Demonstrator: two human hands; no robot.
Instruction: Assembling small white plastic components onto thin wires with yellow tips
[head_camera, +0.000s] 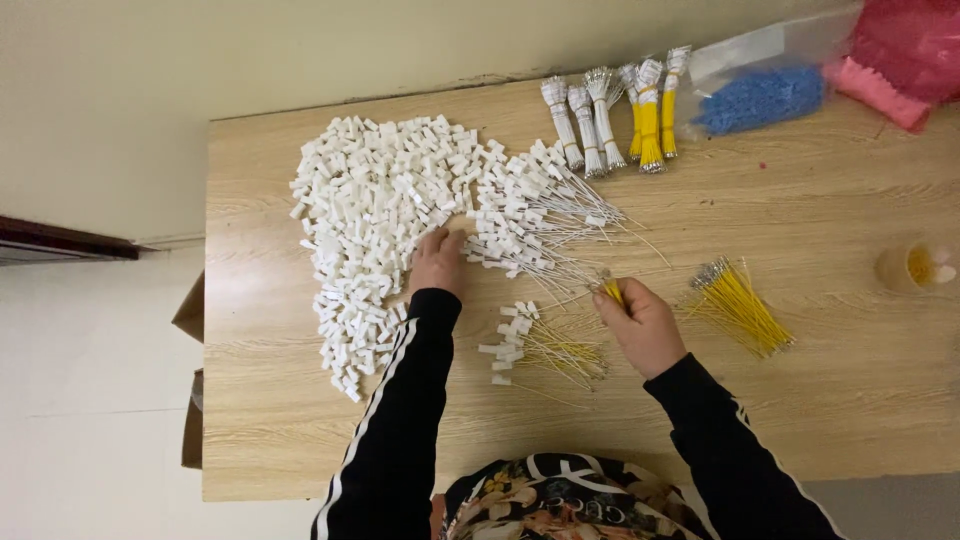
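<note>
- Our left hand (437, 262), fingers curled, reaches into the white connector pile (375, 215) at center left.
- Our right hand (645, 325) pinches a yellow wire (612, 291) over the bench (850, 400).

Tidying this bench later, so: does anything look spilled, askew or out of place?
Nothing looks damaged. The white connectors lie in a loose heap that reaches the table edge at the left, and a small cup stands alone near the right edge.
</note>
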